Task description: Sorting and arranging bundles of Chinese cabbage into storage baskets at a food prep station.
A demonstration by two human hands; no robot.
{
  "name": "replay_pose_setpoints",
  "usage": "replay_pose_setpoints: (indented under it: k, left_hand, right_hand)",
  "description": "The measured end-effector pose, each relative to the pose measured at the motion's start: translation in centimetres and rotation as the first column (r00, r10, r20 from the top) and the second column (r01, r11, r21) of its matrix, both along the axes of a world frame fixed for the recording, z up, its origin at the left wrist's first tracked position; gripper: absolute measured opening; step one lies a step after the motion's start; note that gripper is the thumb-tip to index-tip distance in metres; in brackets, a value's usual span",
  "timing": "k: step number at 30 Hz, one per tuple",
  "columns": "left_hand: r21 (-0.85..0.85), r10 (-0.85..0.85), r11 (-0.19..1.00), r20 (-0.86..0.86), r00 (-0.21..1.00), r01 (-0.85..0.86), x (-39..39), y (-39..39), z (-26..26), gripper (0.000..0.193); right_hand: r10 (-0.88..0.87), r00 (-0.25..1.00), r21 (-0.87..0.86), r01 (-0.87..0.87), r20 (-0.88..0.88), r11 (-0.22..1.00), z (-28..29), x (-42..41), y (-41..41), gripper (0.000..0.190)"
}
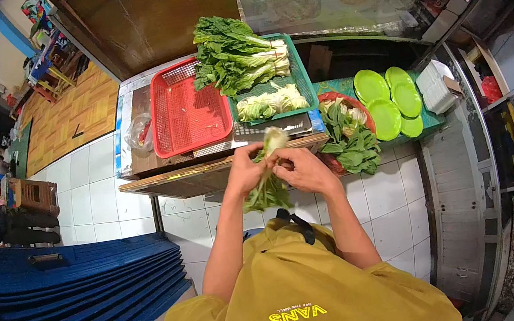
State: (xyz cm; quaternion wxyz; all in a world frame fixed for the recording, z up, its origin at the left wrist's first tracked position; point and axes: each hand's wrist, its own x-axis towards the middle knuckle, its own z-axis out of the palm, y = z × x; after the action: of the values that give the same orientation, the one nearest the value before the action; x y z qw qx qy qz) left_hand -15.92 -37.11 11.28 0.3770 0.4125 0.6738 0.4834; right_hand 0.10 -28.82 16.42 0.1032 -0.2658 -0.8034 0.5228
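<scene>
A bunch of leafy greens (268, 191) hangs with its leaves down and its pale stem end up, just in front of the table edge. My left hand (246, 172) grips it from the left. From the right, my right hand (301, 169) pinches at its middle with thumb and fingers; what the fingertips hold is too small to tell. Beyond my hands a green plastic basket (301, 70) holds tied bunches of leafy greens (238, 59) and pale cabbages (273, 101). Left of it lies a red plastic basket (191, 110) with small scraps inside.
A clear plastic bag (139, 133) lies left of the red basket. To the right, more greens (356, 146) fill a red container (363, 108). Several lime-green plates (379, 118) and a white stack (435, 86) rest beyond. A blue corrugated surface (87, 287) stands at my left.
</scene>
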Motion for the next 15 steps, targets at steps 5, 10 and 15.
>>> replay_pose_setpoints:
  k: [5, 10, 15]
  left_hand:
    - [0.185, -0.139, 0.983, 0.761, 0.634, -0.006, 0.3, -0.6, -0.4, 0.035]
    - [0.137, -0.089, 0.99, 0.75, 0.656, -0.022, 0.8, 0.1, -0.9, 0.027]
    - [0.087, 0.077, 0.972, 0.762, 0.643, -0.219, 0.2, 0.4, -0.6, 0.026]
  right_hand:
    - [-0.079, 0.99, -0.013, 0.078, -0.12, 0.997, -1.8, 1.0, 1.1, 0.016]
    - [-0.011, 0.962, 0.113, 0.043, -0.272, 0.993, -1.8, 1.8, 1.7, 0.017]
    - [-0.108, 0.938, 0.075, 0.14, -0.329, 0.987, -2.1, 5.0, 3.1, 0.015]
